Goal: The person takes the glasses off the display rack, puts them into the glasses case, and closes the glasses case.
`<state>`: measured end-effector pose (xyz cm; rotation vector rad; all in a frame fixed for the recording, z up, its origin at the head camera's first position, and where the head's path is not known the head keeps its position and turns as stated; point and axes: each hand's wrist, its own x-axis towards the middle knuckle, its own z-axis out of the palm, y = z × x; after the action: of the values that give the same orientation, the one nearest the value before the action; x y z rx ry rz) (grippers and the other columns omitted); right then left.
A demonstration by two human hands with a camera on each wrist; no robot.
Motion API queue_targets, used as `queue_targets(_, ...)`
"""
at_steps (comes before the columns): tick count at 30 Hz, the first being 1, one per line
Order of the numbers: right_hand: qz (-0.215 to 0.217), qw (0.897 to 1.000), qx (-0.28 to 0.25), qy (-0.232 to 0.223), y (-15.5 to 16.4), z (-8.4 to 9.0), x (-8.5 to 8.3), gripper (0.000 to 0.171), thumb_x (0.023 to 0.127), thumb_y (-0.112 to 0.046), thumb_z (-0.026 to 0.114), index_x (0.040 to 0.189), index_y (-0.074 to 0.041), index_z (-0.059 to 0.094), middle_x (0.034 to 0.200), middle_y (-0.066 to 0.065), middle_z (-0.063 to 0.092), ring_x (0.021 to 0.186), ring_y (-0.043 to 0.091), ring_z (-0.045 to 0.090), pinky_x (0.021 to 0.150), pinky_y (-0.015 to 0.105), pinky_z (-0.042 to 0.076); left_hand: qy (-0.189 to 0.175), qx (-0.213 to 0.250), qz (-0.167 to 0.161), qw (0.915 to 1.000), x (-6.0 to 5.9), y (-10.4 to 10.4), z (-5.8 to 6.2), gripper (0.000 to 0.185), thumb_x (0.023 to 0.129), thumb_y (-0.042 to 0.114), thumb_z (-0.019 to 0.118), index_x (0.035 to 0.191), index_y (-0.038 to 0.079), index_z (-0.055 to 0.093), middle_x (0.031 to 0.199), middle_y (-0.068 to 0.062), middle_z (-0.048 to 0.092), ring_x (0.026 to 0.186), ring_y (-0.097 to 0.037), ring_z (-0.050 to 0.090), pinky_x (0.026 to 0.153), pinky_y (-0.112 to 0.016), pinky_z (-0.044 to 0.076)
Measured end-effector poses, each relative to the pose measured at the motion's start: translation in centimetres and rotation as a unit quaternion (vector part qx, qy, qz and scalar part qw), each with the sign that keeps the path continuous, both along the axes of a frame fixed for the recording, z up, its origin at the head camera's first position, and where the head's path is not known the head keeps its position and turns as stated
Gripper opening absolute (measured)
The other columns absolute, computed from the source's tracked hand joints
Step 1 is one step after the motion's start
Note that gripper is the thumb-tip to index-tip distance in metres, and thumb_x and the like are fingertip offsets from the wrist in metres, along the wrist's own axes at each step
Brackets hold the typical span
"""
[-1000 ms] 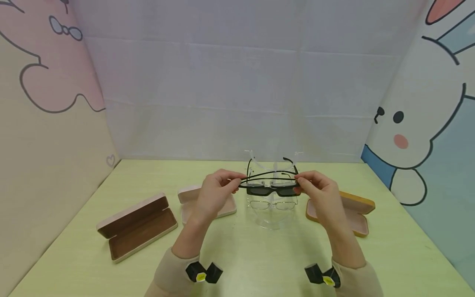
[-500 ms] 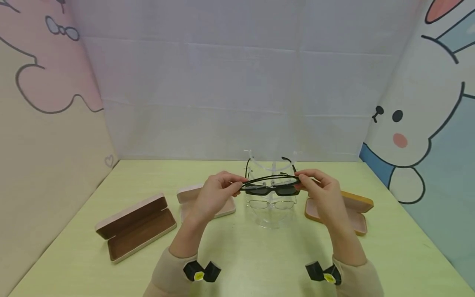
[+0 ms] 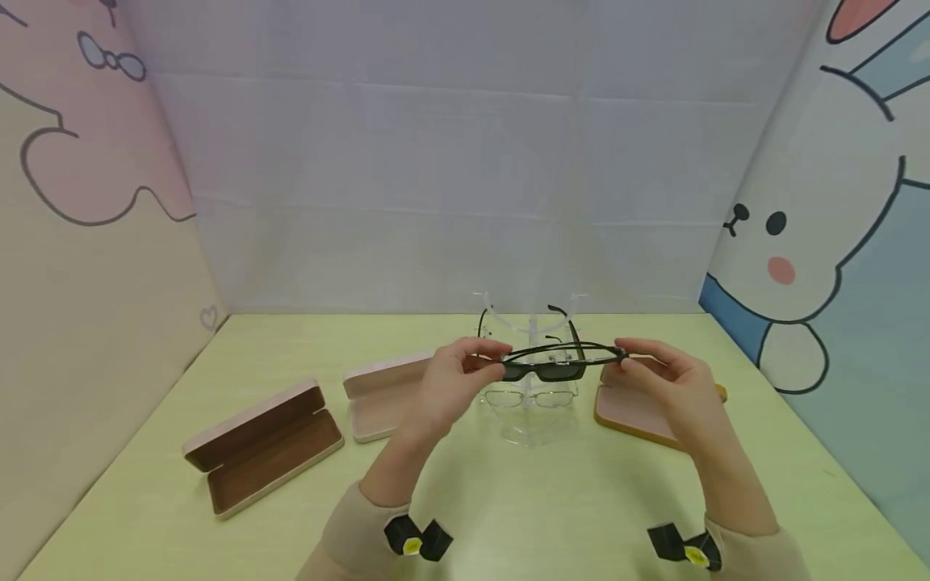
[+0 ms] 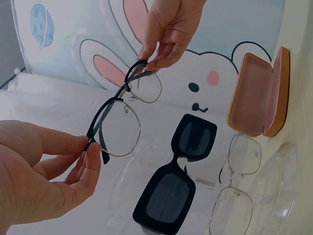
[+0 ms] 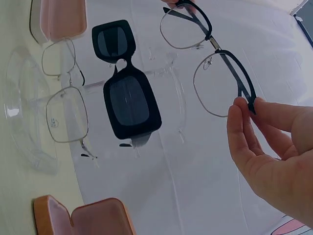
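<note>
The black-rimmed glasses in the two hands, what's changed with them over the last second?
Both hands, left hand and right hand, carried the black-rimmed glasses to the person's right, and the right hand slid out along the frame. The sunglasses and wire-framed glasses stayed on the clear stand; the cases kept their places.

Black sunglasses and wire-framed spectacles hang on a clear stand. Three open cases lie on the green bench.

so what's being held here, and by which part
A pair of black half-rim glasses with clear lenses, held in the air by both hands: the left hand pinches one outer end of the frame near the hinge, the right hand pinches the other end.
</note>
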<state>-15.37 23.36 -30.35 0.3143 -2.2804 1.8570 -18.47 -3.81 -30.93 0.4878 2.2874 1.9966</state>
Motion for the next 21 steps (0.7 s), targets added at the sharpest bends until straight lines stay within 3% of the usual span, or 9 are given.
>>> queue_targets(7, -0.021, 0.999, 0.023, 0.019, 2.2, -0.5, 0.5, 0.029, 0.088, -0.009, 0.059, 0.117, -0.006, 0.061, 0.093, -0.012, 0.067, 0.083, 0.002, 0.064, 0.076, 0.009, 0.046, 0.041, -0.024, 0.015, 0.9988, 0.2, 2.6, -0.9, 0.022, 0.087, 0.009, 0.06, 0.107, 0.012, 0.067, 0.106, -0.004, 0.061, 0.09, -0.017, 0.062, 0.074, -0.025, 0.049)
queue_targets(14, -0.01, 0.999, -0.011, 0.036, 4.1, -1.5, 0.9, 0.026, 0.088, -0.002, 0.056, 0.112, -0.005, 0.063, 0.092, -0.01, 0.067, 0.08, 0.002, 0.064, 0.073, 0.011, 0.047, 0.076, -0.048, 0.039, 0.9952, 0.5, 5.0, -1.8, 0.019, 0.087, 0.011, 0.061, 0.104, 0.012, 0.068, 0.101, -0.002, 0.061, 0.088, -0.011, 0.06, 0.075, -0.018, 0.048)
queue_targets(21, -0.019, 1.0, -0.001, 0.02, 6.0, -2.7, 1.4, 0.026, 0.089, -0.004, 0.056, 0.113, -0.006, 0.063, 0.096, -0.013, 0.066, 0.084, -0.002, 0.061, 0.073, 0.01, 0.046, 0.083, -0.047, 0.024, 0.9951, 0.6, 7.0, -2.4, 0.019, 0.086, 0.009, 0.061, 0.103, 0.011, 0.069, 0.1, -0.001, 0.063, 0.085, -0.007, 0.062, 0.073, -0.017, 0.048)
